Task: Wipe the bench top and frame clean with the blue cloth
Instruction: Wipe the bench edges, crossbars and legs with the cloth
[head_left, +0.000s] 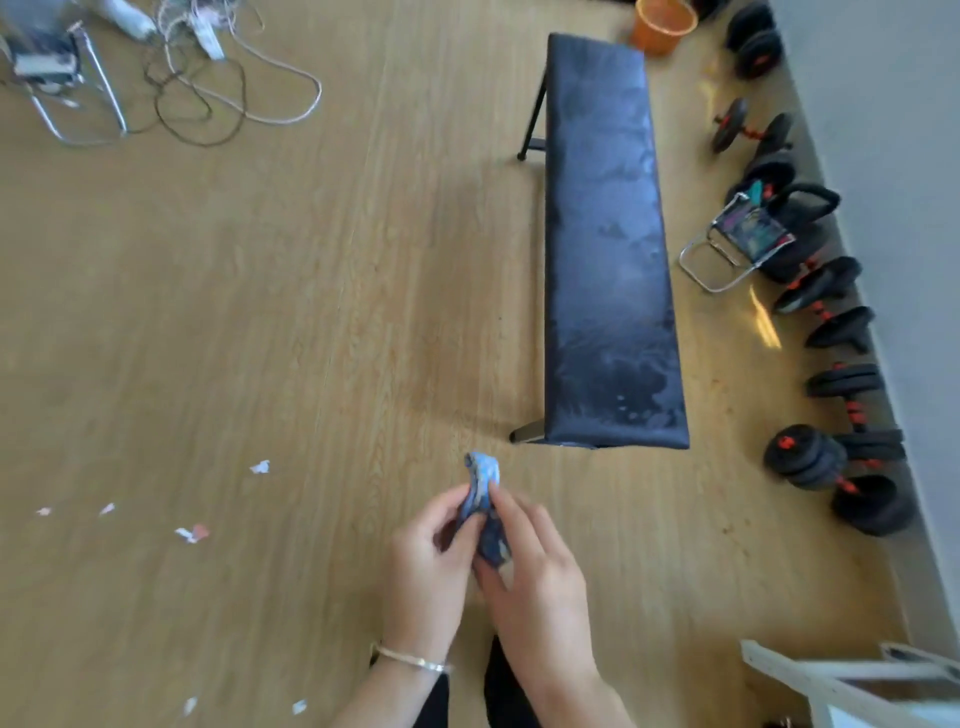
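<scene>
A long bench (605, 234) with a dark blue padded top and black metal legs stands on the wooden floor ahead of me, to the right. Its top shows pale smears. A bunched blue cloth (484, 486) is held between both hands, low in the middle, just short of the bench's near end. My left hand (428, 566) pinches the cloth from the left. My right hand (535, 571) grips it from the right, fingers curled around its lower part.
Black dumbbells (831, 457) and a kettlebell (800, 208) line the wall right of the bench. An orange bucket (662, 26) stands past its far end. Cables (218, 88) lie at the far left. Paper scraps (192, 532) dot the floor at left.
</scene>
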